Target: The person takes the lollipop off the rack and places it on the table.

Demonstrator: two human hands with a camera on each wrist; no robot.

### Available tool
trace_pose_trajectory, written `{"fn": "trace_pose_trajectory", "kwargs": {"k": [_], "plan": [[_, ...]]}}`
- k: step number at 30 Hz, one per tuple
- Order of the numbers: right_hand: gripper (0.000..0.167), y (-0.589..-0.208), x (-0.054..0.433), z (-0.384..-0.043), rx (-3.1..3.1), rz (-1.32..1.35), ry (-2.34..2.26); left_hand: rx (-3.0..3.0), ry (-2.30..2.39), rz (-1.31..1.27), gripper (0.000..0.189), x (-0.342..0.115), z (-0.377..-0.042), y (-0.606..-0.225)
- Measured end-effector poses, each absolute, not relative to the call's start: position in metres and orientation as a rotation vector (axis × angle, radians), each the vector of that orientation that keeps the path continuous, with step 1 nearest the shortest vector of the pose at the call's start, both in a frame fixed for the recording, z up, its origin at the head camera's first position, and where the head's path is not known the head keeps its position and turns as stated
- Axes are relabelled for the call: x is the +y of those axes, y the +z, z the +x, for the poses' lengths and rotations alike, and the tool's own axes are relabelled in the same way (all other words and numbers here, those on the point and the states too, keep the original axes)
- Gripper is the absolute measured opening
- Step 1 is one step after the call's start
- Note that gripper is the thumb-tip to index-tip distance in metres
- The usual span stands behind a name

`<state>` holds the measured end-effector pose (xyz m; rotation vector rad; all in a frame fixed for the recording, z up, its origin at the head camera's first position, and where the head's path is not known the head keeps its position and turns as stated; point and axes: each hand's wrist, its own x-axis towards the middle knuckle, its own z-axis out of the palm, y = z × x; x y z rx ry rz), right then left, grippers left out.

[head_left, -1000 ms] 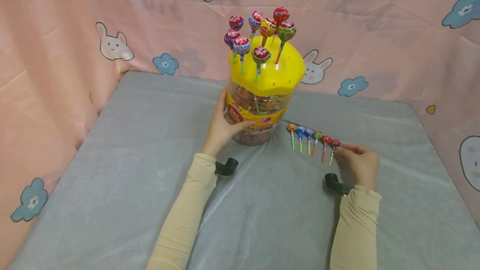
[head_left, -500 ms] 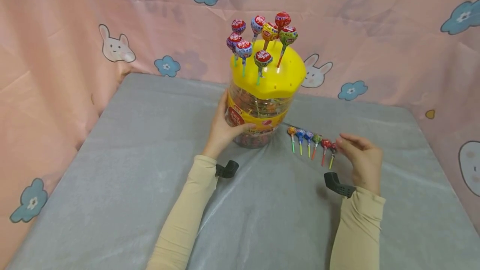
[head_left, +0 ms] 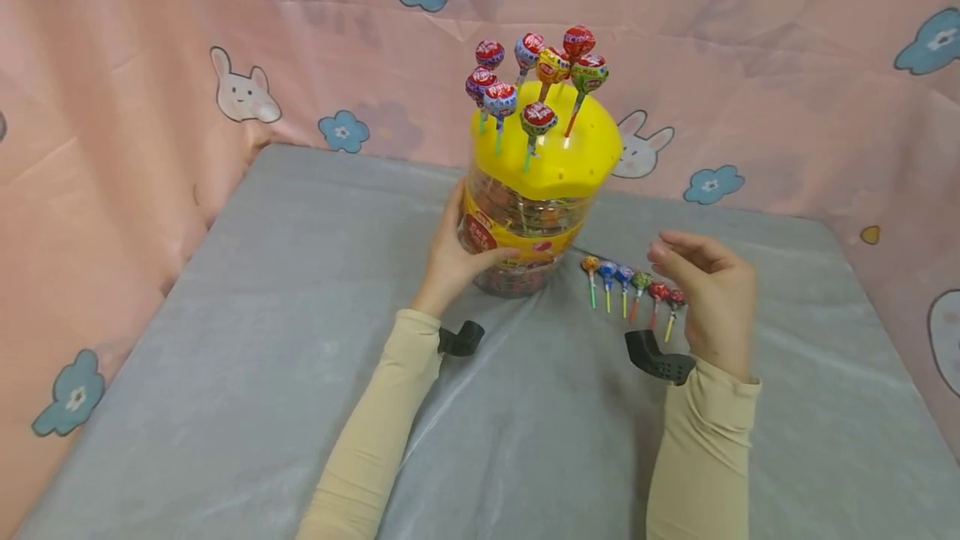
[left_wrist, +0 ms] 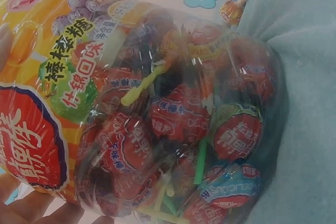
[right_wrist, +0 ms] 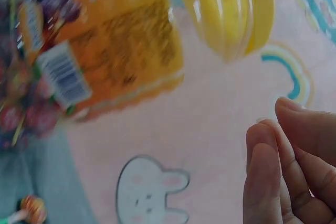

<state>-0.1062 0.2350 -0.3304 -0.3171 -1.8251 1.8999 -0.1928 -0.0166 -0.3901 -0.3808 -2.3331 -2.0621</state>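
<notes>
My left hand (head_left: 452, 267) grips the side of a clear plastic jar (head_left: 536, 213) with a yellow label, its thumb across the front. Wrapped lollipops fill the jar (left_wrist: 178, 114), seen close up in the left wrist view. Several more stand upright by their sticks in the yellow lid (head_left: 573, 163), among them a green one (head_left: 589, 73). To the right of the jar, a row of lollipops lies on the cloth, from an orange one (head_left: 591, 265) to a dark red one (head_left: 677, 297). Above the row's right end is my right hand (head_left: 718, 294), fingers bent, thumb near the fingertips (right_wrist: 262, 135), nothing between them.
A grey cloth (head_left: 540, 440) covers the table. Behind it hangs a pink curtain (head_left: 360, 32) with rabbits and blue flowers. Small holes dot the front of the jar lid. Black camera mounts (head_left: 660, 361) sit at both wrists.
My right hand has left the row's right-end lollipop, rising and moving away from me and slightly left. That lollipop still lies in the row. My left hand keeps its hold on the jar.
</notes>
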Motion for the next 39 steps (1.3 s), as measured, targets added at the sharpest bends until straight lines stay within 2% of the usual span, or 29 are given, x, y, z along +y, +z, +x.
{"fn": "trace_pose_trajectory", "kwargs": {"k": [15, 39], "plan": [[0.023, -0.271, 0.198, -0.133, -1.803, 0.009, 1.921, -2.363, -2.012, -0.374, 0.109, -0.017, -0.191, -0.39], [0.019, -0.238, 0.164, -0.158, -1.915, 0.109, 1.873, -2.376, -2.01, -0.357, 0.11, -0.016, -0.193, -0.392]]}}
